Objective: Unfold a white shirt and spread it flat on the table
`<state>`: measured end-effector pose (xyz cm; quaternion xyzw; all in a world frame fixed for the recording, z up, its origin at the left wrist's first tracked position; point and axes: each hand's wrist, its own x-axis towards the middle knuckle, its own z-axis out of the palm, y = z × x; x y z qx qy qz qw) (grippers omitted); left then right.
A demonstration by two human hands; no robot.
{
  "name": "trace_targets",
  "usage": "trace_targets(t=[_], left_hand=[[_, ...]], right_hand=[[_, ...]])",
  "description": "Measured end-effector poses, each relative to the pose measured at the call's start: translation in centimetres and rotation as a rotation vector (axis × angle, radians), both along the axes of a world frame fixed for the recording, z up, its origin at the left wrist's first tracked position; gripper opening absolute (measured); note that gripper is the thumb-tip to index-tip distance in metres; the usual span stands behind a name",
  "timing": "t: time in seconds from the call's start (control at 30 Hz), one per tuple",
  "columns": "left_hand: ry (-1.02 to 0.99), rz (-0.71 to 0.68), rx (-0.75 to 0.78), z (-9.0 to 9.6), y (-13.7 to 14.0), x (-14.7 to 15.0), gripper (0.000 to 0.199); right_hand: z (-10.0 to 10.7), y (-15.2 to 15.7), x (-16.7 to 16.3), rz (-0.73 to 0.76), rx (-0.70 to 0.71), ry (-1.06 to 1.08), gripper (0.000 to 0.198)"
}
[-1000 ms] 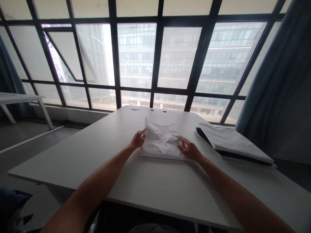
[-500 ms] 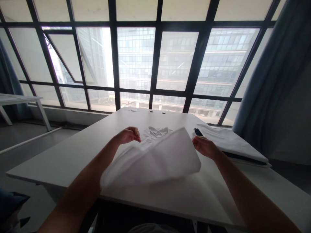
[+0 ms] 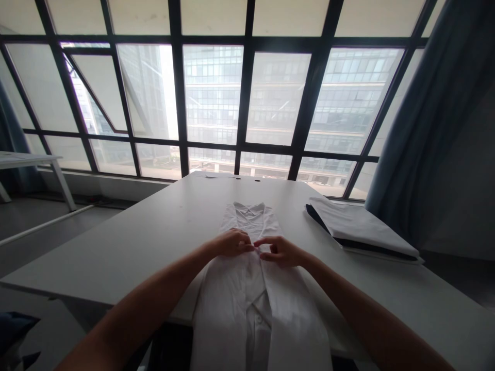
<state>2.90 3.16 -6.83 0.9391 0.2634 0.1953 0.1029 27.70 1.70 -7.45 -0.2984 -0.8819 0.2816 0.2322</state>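
Big grid windows (image 3: 247, 98) fill the whole wall in front of me, office blocks outside, and a dark blue curtain (image 3: 436, 129) hangs down the right side. Below that is the white table (image 3: 127, 247) I'm standing at, its far edge up near the window.

Lying lengthwise down the middle of the table is a white shirt (image 3: 255, 304), collar toward the far edge, sides folded in so it makes a long narrow strip. Its lower end spills over the near edge toward me. You can see the button placket down the centre.

Over near the table's far right corner sits a flat stack of folded clothes (image 3: 359, 226), white on top with something dark underneath, well apart from the shirt.

Off to the left, beyond my table, there's the corner of another white table (image 3: 27, 159).

My left hand (image 3: 233, 242) is on the shirt about halfway up, fingers curled in and pinching at the fabric by the placket. My right hand (image 3: 279, 251) is just beside it, nearly touching, thumb and forefinger pinched together on the same spot of cloth, other fingers loosely bent. Both forearms reach in from the near edge.
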Motion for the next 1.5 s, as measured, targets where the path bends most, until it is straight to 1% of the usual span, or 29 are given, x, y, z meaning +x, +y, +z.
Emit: trace_targets(t=[0.07, 0.17, 0.27, 0.33, 0.4, 0.47, 0.5, 0.53, 0.57, 0.63, 0.67, 0.73, 0.8, 0.87, 0.9, 0.93, 1.0, 1.03, 1.1, 1.13, 1.2, 1.27, 1.33, 1.37, 1.43, 1.5], left_hand=[[0.035, 0.044, 0.046, 0.0, 0.2, 0.2, 0.045], [0.063, 0.156, 0.097, 0.7, 0.8, -0.6, 0.056], [0.068, 0.317, 0.089, 2.2, 1.5, -3.2, 0.061], [0.095, 0.418, 0.01, 3.3, 2.1, -5.9, 0.059], [0.15, 0.524, -0.138, 4.0, 2.5, -8.5, 0.053], [0.221, 0.615, -0.29, 4.3, 2.9, -10.5, 0.047], [0.268, 0.653, -0.346, 4.3, 3.0, -11.1, 0.045], [0.309, 0.688, -0.368, 4.2, 3.0, -11.4, 0.041], [0.341, 0.717, -0.351, 4.1, 3.0, -11.3, 0.035], [0.352, 0.742, -0.219, 4.0, 2.7, -10.5, 0.023], [0.339, 0.724, -0.135, 4.0, 2.5, -9.9, 0.026], [0.317, 0.621, -0.024, 3.8, 2.1, -8.7, 0.047], [0.327, 0.481, -0.02, 3.4, 1.9, -7.8, 0.056], [0.357, 0.357, -0.095, 2.8, 1.9, -7.5, 0.055], [0.371, 0.312, -0.152, 2.5, 2.0, -7.6, 0.054], [0.38, 0.275, -0.21, 2.2, 2.2, -7.8, 0.053], [0.374, 0.222, -0.31, 1.8, 2.6, -8.4, 0.055], [0.361, 0.204, -0.342, 1.7, 2.8, -8.7, 0.056], [0.322, 0.171, -0.372, 1.5, 3.0, -9.0, 0.055], [0.298, 0.154, -0.374, 1.5, 3.1, -9.0, 0.054], [0.24, 0.11, -0.369, 1.5, 3.0, -8.7, 0.05], [0.175, 0.038, -0.371, 1.4, 2.9, -8.2, 0.045], [0.085, -0.007, -0.383, 1.2, 2.9, -7.8, 0.04], [0.019, 0.002, -0.392, 1.0, 2.9, -7.6, 0.038], [-0.118, 0.064, -0.407, 0.7, 3.2, -7.5, 0.034], [-0.222, 0.143, -0.412, 0.5, 3.7, -7.6, 0.034]], right_hand=[[-0.5, -0.1, -0.6, -0.002, 0.043, -0.026, 0.041], [-0.6, 0.3, -0.5, -0.087, 0.125, -0.095, 0.033], [0.3, 0.8, 0.9, -0.164, 0.153, -0.18, 0.044], [1.1, 1.3, 2.6, -0.217, 0.157, -0.196, 0.051], [1.8, 1.8, 4.8, -0.276, 0.146, -0.222, 0.053], [2.1, 2.3, 7.1, -0.359, 0.133, -0.296, 0.052], [2.1, 2.6, 8.2, -0.418, 0.127, -0.356, 0.048], [2.1, 2.8, 9.1, -0.492, 0.124, -0.43, 0.043], [2.0, 2.9, 9.8, -0.579, 0.128, -0.516, 0.037], [1.9, 3.0, 10.4, -0.735, 0.149, -0.674, 0.023], [1.9, 2.8, 10.2, -0.789, 0.174, -0.722, 0.018], [2.0, 2.1, 8.8, -0.834, 0.265, -0.736, 0.014], [2.3, 1.1, 6.9, -0.77, 0.359, -0.678, 0.023], [2.5, 0.3, 5.0, -0.617, 0.399, -0.603, 0.037], [2.6, 0.0, 4.4, -0.524, 0.381, -0.565, 0.042], [2.6, -0.1, 4.0, -0.432, 0.339, -0.53, 0.044], [2.6, -0.2, 3.9, -0.283, 0.211, -0.462, 0.041], [2.5, -0.1, 4.1, -0.223, 0.135, -0.428, 0.039], [2.4, 0.1, 4.5, -0.142, 0.007, -0.363, 0.045], [2.3, 0.1, 4.6, -0.122, -0.03, -0.335, 0.05], [2.2, 0.0, 4.4, -0.114, -0.061, -0.304, 0.054], [2.0, -0.3, 3.7, -0.126, -0.065, -0.287, 0.049], [1.7, -0.7, 2.6, -0.123, -0.061, -0.274, 0.037], [1.6, -0.9, 2.1, -0.113, -0.053, -0.269, 0.031], [1.3, -1.2, 1.2, -0.088, -0.015, -0.263, 0.019], [1.2, -1.2, 0.6, -0.057, 0.023, -0.261, 0.015]])
